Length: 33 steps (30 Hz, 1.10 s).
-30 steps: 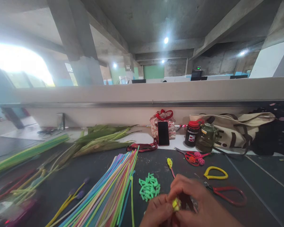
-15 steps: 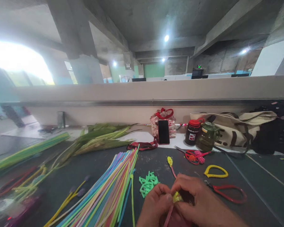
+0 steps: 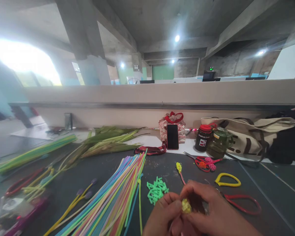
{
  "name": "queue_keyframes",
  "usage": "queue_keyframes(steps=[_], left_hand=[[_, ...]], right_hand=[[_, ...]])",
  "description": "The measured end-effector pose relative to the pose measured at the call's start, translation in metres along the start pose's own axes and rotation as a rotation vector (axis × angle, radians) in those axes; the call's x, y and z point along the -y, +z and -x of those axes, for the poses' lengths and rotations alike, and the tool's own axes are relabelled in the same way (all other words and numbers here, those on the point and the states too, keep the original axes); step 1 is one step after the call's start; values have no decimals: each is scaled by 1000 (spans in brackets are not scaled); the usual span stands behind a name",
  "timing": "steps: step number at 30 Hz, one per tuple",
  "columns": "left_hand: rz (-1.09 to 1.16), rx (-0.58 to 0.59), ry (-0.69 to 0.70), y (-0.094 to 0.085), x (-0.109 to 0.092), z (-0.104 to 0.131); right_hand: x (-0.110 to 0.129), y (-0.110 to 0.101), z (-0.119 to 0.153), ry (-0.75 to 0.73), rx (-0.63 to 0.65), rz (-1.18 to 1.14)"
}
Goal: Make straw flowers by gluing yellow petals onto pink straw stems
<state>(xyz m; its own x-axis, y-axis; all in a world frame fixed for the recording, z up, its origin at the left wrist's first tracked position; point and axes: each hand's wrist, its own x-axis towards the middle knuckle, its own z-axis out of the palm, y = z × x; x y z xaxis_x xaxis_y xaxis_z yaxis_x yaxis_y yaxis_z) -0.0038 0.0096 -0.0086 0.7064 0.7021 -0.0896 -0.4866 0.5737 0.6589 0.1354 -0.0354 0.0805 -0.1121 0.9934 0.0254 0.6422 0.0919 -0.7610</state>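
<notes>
My left hand (image 3: 162,213) and my right hand (image 3: 210,209) meet low in the frame, right of the middle. Both sets of fingers are pinched around a small yellow knotted bud (image 3: 186,206), its top showing between thumbs and fingertips. Something pink below it is partly hidden by my palms. Just beyond my fingers lies a similar yellow bud (image 3: 178,167) on a thin pink stem. To the left of my left hand is a heap of short green tube pieces (image 3: 157,190).
Many coloured tube strips (image 3: 118,193) fan out at left. Red-handled pliers (image 3: 243,203), yellow-handled pliers (image 3: 228,180) and scissors (image 3: 202,163) lie at right. A phone (image 3: 172,137) leans on a patterned bag at the back, near a red-lidded jar (image 3: 203,138) and green jug (image 3: 219,142).
The view has shifted slightly, moving the table things a little to the right. The yellow bud has turned between my fingers, and its pink stem shows less. Both hands keep hold.
</notes>
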Motion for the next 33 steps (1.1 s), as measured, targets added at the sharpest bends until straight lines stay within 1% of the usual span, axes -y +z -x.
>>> queue_keyframes(steps=[5,9,11,14,17,19,21,27,33], left_hand=[[33,56,8,-5,6,-9],[59,23,27,-10,13,-17],[40,23,22,-9,12,-16],[20,18,19,-2,6,-9],[18,-11,5,4,2,-2],[30,-50,3,5,4,-2],[33,-82,1,2,7,-3],[24,-90,-15,-8,15,-9],[-3,-37,-19,-12,16,-9]], right_hand=[[1,-1,0,28,-7,4],[-2,0,0,-4,-37,40],[-3,0,-1,-20,-35,50],[0,1,-1,-17,-36,66],[1,2,-1,-15,-49,85],[0,2,-1,-24,-54,82],[-3,2,-1,-19,-50,81],[-10,3,-2,-2,-58,101],[-13,4,-2,-4,-56,108]])
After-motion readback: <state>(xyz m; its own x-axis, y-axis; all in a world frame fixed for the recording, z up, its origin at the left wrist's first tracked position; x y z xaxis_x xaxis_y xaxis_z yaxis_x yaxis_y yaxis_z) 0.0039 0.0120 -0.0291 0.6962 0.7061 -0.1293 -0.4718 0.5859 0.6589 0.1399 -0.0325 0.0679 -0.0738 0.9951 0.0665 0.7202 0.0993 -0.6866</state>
